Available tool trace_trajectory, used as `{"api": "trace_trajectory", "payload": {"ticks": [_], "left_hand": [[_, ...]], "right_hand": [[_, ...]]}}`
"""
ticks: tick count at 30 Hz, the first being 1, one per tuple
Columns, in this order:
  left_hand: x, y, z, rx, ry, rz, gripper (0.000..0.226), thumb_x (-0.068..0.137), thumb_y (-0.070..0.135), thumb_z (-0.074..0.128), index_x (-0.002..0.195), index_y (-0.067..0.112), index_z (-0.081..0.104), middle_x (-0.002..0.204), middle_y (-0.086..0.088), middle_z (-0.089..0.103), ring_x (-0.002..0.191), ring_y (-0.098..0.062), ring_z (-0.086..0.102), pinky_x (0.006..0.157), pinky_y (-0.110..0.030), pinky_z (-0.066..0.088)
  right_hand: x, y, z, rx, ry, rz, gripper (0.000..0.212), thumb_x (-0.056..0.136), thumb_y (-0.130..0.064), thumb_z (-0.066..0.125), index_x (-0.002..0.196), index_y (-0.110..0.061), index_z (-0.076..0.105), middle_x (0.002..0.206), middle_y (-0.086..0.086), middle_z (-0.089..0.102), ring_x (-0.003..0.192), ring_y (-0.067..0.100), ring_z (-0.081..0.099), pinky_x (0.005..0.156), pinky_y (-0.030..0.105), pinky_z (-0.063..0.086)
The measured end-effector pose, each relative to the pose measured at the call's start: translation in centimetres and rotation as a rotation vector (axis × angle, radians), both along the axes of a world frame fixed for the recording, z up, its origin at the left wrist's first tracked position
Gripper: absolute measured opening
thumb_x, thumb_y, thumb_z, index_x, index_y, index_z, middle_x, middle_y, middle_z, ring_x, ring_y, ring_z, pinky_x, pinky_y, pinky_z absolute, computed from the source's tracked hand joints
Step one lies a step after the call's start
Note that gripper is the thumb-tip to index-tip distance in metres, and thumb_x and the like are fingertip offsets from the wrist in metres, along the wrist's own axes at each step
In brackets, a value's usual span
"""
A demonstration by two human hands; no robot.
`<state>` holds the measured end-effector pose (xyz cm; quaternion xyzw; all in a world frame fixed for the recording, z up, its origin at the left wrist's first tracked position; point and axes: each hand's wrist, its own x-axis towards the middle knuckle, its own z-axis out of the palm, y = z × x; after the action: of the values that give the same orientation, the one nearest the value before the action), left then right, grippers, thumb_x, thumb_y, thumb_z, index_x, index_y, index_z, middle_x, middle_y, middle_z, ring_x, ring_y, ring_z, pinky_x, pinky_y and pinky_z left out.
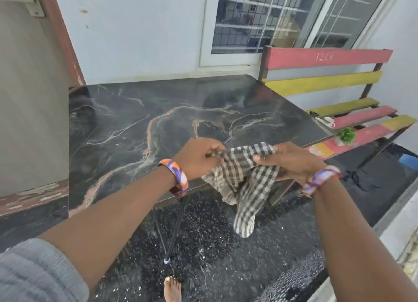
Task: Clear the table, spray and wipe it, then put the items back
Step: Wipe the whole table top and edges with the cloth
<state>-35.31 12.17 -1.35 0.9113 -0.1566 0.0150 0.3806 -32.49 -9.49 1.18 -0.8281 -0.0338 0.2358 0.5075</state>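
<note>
A black-and-white checked cloth [244,179] hangs between both hands over the near right edge of the dark marble-patterned table [140,120]. My left hand [196,156] pinches its upper left corner. On its upper right part, my right hand [291,159] is closed. The cloth's lower end dangles below the table edge. The tabletop carries nothing and looks glossy.
A red and yellow slatted bench [325,79] stands right of the table, bearing a small green plant [345,136] and a white cup [328,121]. Behind is a wall with a barred window [260,18]. The floor is dark speckled stone; a bare foot [172,288] shows below.
</note>
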Motion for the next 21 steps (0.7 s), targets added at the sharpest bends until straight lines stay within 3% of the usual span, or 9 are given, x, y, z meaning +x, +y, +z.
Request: {"api": "trace_trajectory", "payload": {"ticks": [2, 6, 8, 9, 11, 13, 15, 18, 21], "left_hand": [[0.2, 0.1, -0.1, -0.037, -0.002, 0.012, 0.023, 0.088, 0.014, 0.058, 0.108, 0.007, 0.065, 0.062, 0.003, 0.056, 0.047, 0.001, 0.046, 0.054, -0.009, 0.037], [1.1, 0.6, 0.6, -0.161, 0.007, 0.052, 0.019, 0.092, 0.017, 0.051, 0.096, 0.004, 0.064, 0.052, 0.008, 0.043, 0.034, 0.003, 0.043, 0.044, -0.007, 0.030], [1.8, 0.9, 1.2, -0.221, 0.081, 0.041, 0.026, 0.093, 0.024, 0.048, 0.083, 0.006, 0.063, 0.052, 0.003, 0.043, 0.033, -0.003, 0.034, 0.050, -0.009, 0.035], [2.3, 1.2, 1.7, -0.242, 0.123, 0.034, 0.030, 0.093, 0.029, 0.048, 0.074, 0.011, 0.063, 0.051, 0.003, 0.043, 0.037, -0.008, 0.032, 0.054, -0.016, 0.039], [3.3, 1.9, 3.3, -0.235, 0.179, 0.031, 0.031, 0.089, 0.037, 0.052, 0.067, 0.017, 0.062, 0.040, 0.012, 0.037, 0.032, -0.005, 0.027, 0.047, -0.015, 0.037], [5.6, 2.9, 5.0, -0.182, 0.111, 0.091, 0.023, 0.083, 0.035, 0.062, 0.071, 0.016, 0.061, 0.048, 0.013, 0.046, 0.029, 0.000, 0.038, 0.039, -0.009, 0.032], [8.8, 4.1, 6.7, -0.138, -0.031, 0.236, 0.020, 0.080, 0.030, 0.067, 0.086, 0.012, 0.064, 0.064, 0.005, 0.054, 0.041, 0.004, 0.049, 0.039, -0.005, 0.037], [14.6, 5.6, 9.1, -0.170, -0.223, 0.445, 0.022, 0.079, 0.025, 0.068, 0.093, 0.008, 0.067, 0.069, 0.002, 0.057, 0.050, 0.003, 0.053, 0.044, 0.001, 0.037], [19.5, 6.7, 11.5, -0.303, -0.311, 0.465, 0.014, 0.077, 0.024, 0.070, 0.086, 0.014, 0.066, 0.059, 0.007, 0.054, 0.035, 0.006, 0.052, 0.043, -0.007, 0.042]], "right_hand": [[-0.1, -0.1, -0.2, 0.001, -0.015, -0.005, 0.052, 0.058, -0.041, 0.077, 0.092, -0.002, 0.068, 0.108, 0.021, 0.067, 0.108, 0.032, 0.061, 0.101, 0.046, 0.042], [1.0, 0.4, -0.5, 0.219, -0.003, 0.026, 0.012, 0.084, -0.018, 0.060, 0.088, -0.009, 0.066, 0.080, -0.003, 0.075, 0.081, 0.011, 0.069, 0.080, 0.028, 0.054], [2.2, 1.0, 0.1, 0.277, 0.020, 0.021, 0.011, 0.086, -0.014, 0.057, 0.087, -0.007, 0.065, 0.076, 0.001, 0.075, 0.074, 0.012, 0.071, 0.069, 0.025, 0.058], [3.0, 1.5, 0.7, 0.295, 0.024, 0.015, 0.010, 0.086, -0.013, 0.057, 0.087, -0.006, 0.064, 0.077, 0.004, 0.075, 0.074, 0.015, 0.071, 0.069, 0.026, 0.059], [5.2, 2.5, 2.0, 0.250, -0.027, 0.017, 0.009, 0.086, -0.015, 0.058, 0.088, -0.008, 0.064, 0.086, 0.007, 0.074, 0.081, 0.019, 0.069, 0.076, 0.030, 0.058], [8.2, 4.1, 3.7, 0.118, -0.148, 0.041, 0.012, 0.087, -0.022, 0.059, 0.092, -0.012, 0.064, 0.098, 0.007, 0.070, 0.084, 0.015, 0.066, 0.078, 0.025, 0.054], [11.3, 6.2, 5.4, 0.066, -0.263, 0.012, 0.021, 0.087, -0.030, 0.060, 0.099, -0.013, 0.062, 0.096, 0.002, 0.068, 0.081, 0.012, 0.064, 0.072, 0.023, 0.054], [16.4, 9.2, 8.0, 0.270, -0.324, -0.082, 0.014, 0.089, -0.022, 0.060, 0.095, -0.010, 0.061, 0.085, 0.000, 0.066, 0.071, 0.008, 0.062, 0.059, 0.018, 0.055], [21.7, 10.8, 10.3, 0.412, -0.373, -0.059, 0.005, 0.087, -0.011, 0.061, 0.083, -0.013, 0.062, 0.080, -0.001, 0.069, 0.078, 0.012, 0.066, 0.078, 0.026, 0.055]]}}
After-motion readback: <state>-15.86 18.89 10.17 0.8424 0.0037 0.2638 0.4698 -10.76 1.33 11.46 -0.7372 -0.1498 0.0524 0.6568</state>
